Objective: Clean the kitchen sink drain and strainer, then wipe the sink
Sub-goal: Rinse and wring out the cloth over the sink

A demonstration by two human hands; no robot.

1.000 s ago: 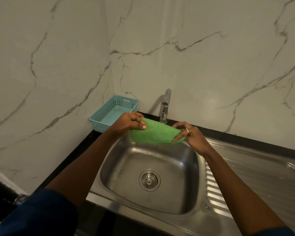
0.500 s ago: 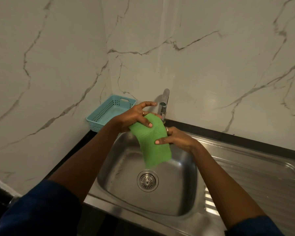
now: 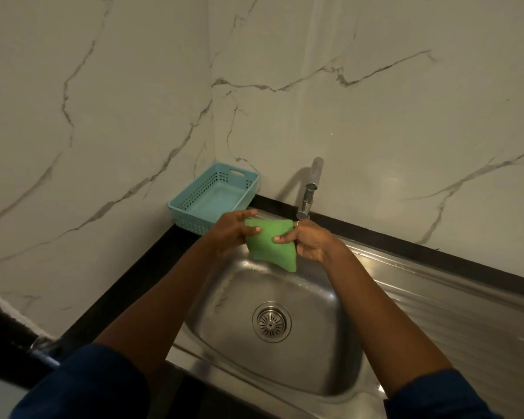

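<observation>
Over the far edge of the sink, just in front of the tap, both hands hold a green cloth betw. them. Left hand has its grip on the cloth's upper left corner, thumb pressed on the front, fingers curled round behind. Right hand pinches the right side, thumb on the front approx. halfway down, other fingers hidden behind the fabric; a ring shows on one finger. Cloth hangs slack and a bit crumpled, lower right corner lowest, above the far part of the basin.

Strainer sits in the drain at the bottom centre of the basin, nearer than the cloth and well apart from it. Sink is steel, w/ a ribbed draining board running off to the right. Tap stands at the far rim, spout pointing down; can't tell whether water is running.

Light blue plastic basket stands on the black surface in the far left corner, close to the marble-look wall, just beside the left hand but apart from it. Dark blue sleeves show at the near edge, forearms bare.
</observation>
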